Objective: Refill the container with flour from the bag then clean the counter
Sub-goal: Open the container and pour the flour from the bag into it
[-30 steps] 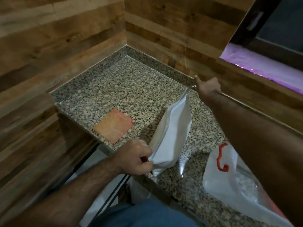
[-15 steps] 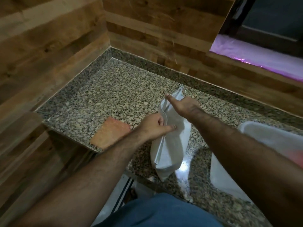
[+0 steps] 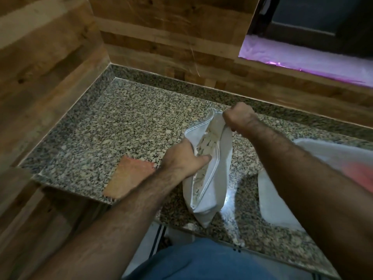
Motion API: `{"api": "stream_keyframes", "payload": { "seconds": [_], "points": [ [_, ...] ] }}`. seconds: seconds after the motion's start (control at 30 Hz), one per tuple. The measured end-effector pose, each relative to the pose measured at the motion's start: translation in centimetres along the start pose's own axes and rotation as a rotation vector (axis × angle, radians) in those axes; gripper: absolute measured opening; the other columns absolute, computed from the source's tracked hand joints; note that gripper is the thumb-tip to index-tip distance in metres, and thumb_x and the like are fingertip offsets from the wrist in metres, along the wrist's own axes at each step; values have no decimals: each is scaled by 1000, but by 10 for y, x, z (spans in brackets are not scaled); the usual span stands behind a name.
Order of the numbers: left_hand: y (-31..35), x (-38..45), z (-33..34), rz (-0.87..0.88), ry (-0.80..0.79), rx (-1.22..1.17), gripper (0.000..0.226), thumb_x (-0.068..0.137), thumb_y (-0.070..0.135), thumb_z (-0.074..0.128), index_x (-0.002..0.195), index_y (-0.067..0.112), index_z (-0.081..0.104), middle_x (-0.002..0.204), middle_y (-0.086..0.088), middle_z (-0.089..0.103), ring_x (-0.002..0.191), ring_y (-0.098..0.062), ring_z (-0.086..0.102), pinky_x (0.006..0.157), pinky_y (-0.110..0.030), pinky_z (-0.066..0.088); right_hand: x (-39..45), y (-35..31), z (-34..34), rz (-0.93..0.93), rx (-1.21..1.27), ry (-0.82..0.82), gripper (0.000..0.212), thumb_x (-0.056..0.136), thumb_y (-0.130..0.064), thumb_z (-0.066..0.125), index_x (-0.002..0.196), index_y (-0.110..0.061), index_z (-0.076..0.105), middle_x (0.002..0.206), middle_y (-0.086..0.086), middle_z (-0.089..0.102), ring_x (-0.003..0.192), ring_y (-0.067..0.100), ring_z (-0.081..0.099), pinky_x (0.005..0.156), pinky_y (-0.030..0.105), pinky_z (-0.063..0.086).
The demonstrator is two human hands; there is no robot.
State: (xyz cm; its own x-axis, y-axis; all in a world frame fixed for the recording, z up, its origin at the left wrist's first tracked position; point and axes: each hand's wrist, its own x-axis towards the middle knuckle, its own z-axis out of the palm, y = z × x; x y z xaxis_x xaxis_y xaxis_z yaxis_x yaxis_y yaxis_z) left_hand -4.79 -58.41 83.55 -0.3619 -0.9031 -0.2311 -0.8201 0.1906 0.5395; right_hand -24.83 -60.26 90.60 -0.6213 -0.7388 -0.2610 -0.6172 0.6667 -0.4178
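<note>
A white zip pouch (image 3: 218, 190) stands on the speckled granite counter (image 3: 121, 128), its mouth pulled open so the inside shows. My left hand (image 3: 181, 160) grips the near lip of the mouth, thumb inside. My right hand (image 3: 238, 116) grips the far lip and pulls it away from the left. A second bag of clear plastic with a red print (image 3: 331, 158) lies at the right, partly hidden by my right forearm. An orange cloth (image 3: 127, 176) lies flat at the counter's front left edge.
Wood-panelled walls close the counter in on the left and at the back. A window sill with a purple glow (image 3: 302, 57) sits at the upper right. The counter's front edge runs just before my blue trousers (image 3: 201, 261).
My right hand came back from the rear wall to the pouch. Both hands have taken the lips of the pouch and pulled its mouth open. The view has shifted slightly.
</note>
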Motion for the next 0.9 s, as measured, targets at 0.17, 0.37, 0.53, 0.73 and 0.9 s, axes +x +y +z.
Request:
{"api": "stream_keyframes", "payload": {
  "seconds": [0.17, 0.37, 0.53, 0.73, 0.9],
  "points": [
    [10, 9, -4, -138, -8, -48, 89, 74, 59, 86, 138, 18, 39, 106, 0, 70, 92, -28, 68, 68, -31, 49, -16, -7, -3, -2, -155, 51, 23, 95, -24, 66, 77, -10, 63, 81, 6, 69, 64, 16, 63, 50, 25, 47],
    [7, 9, -1, 35, -139, -185, 9, 89, 25, 66, 90, 17, 71, 87, -1, 72, 78, -24, 70, 63, -29, 54, -33, -8, 5, 102, 51, -127, 19, 100, -13, 64, 98, 5, 68, 86, 20, 74, 63, 27, 79, 65, 44, 68],
    [13, -14, 16, 188, -165, -240, 30, 84, 34, 51, 97, 16, 71, 93, -7, 75, 87, -31, 72, 76, -40, 61, -42, -8, 21, 121, 210, -85, 54, 97, -56, 67, 93, -2, 68, 77, 11, 75, 60, 25, 78, 67, 44, 68],
    [15, -18, 12, 215, -201, -265, 38, 79, 34, 49, 103, 15, 72, 99, -7, 75, 91, -30, 71, 80, -42, 62, -43, -10, 29, 106, -77, -119, 39, 95, -40, 73, 95, -1, 68, 78, 9, 71, 55, 21, 76, 59, 40, 68],
    [9, -20, 13, 200, -172, -318, 45, 84, 31, 56, 125, 19, 70, 102, -2, 76, 92, -25, 73, 84, -42, 63, -38, -23, 15, 81, -286, -157, 32, 97, -25, 70, 110, 4, 73, 75, 15, 76, 58, 21, 77, 63, 43, 68]
  ]
}}
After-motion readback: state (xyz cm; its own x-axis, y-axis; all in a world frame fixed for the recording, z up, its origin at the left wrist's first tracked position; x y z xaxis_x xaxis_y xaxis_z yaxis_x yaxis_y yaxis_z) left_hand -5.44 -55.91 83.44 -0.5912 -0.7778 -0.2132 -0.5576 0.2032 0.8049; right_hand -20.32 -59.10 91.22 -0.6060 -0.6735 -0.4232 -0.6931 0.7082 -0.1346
